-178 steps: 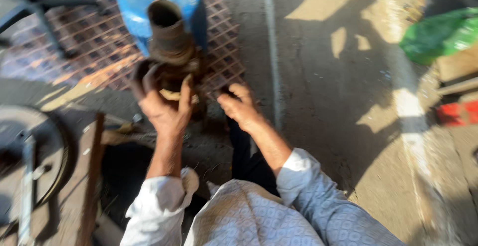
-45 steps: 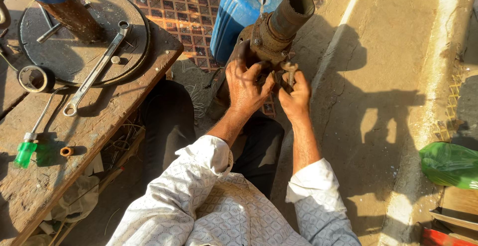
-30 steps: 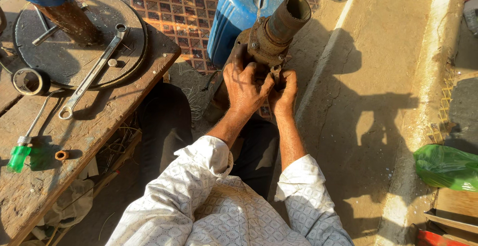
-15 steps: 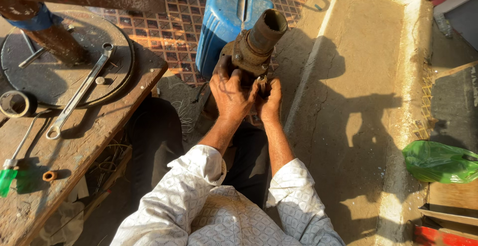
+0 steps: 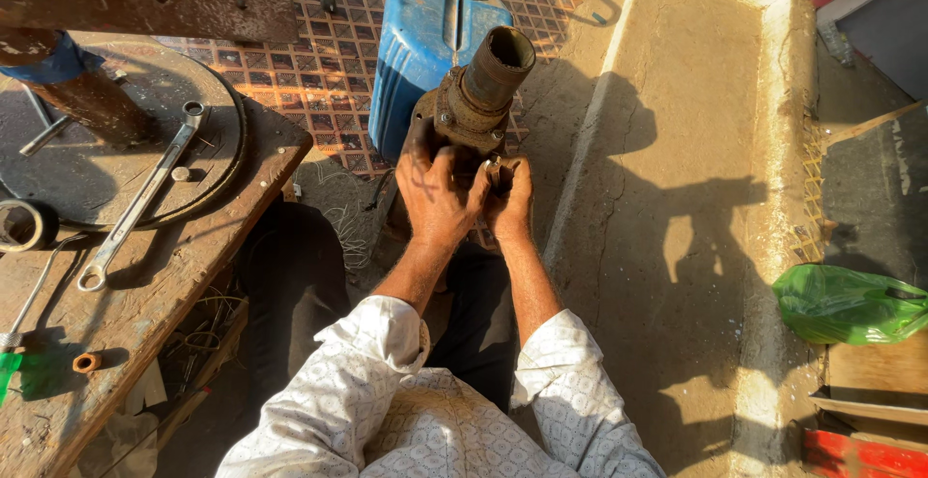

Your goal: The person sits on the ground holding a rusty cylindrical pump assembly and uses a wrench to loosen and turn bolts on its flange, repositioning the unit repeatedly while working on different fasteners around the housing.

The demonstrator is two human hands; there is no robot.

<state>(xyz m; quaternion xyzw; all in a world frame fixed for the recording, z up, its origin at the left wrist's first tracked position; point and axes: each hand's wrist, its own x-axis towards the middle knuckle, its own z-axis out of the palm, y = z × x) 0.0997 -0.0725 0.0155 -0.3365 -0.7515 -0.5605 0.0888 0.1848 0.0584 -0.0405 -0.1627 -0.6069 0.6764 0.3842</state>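
- I see my left hand (image 5: 437, 188) stretched forward from a white patterned sleeve, palm down, its fingers curled and pressed onto the lower body of a rusty metal part with a pipe end (image 5: 478, 96).
- My right hand (image 5: 509, 202) sits just beside the left one, touching it, with its fingers bent tight around a small piece at the base of that same part; I cannot tell what the piece is.
- The rusty part stands tilted on the ground in front of my knees, its open pipe mouth pointing up and away, leaning against one blue plastic can (image 5: 425, 48).
- Both forearms run close together, almost parallel, elbows tucked near my body.
- On the wooden bench (image 5: 145, 314) to my left I count one long spanner (image 5: 135, 212) lying across one round metal disc (image 5: 72, 173), and one roll of tape (image 5: 21, 227) at the edge.
- One green plastic bag (image 5: 846, 304) lies well apart on the right.
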